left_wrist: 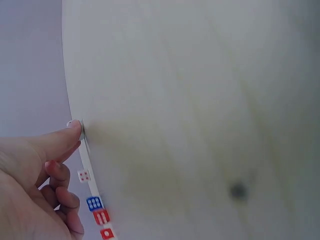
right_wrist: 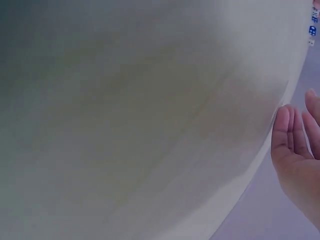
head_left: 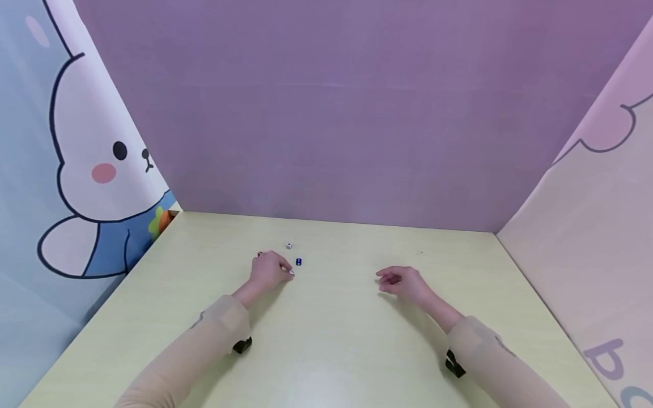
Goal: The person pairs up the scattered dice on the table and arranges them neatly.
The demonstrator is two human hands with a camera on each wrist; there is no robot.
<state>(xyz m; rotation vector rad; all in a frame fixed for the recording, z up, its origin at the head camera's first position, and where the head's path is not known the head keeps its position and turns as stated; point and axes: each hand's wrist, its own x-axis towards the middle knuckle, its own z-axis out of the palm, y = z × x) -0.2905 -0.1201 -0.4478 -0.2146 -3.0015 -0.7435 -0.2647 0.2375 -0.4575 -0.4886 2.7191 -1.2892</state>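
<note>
The pale worktop (head_left: 331, 345) spread beneath both hands. The right hand (head_left: 405, 282) was well apart from the left, its fingers loosely bent and parted, gripping nothing. The left hand (head_left: 268, 269) had thumb and forefinger drawn together, pinching a small white piece (head_left: 292, 272) that they mostly covered. Just beyond lay a blue die (head_left: 299, 262), a white die (head_left: 289, 246) and red dice (left_wrist: 101, 216).

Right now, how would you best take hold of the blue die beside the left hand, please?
Probably by two opposite side faces, from the right: the blue die is a cube lying flat, with the left hand close on its left and bare table to its right.
</note>
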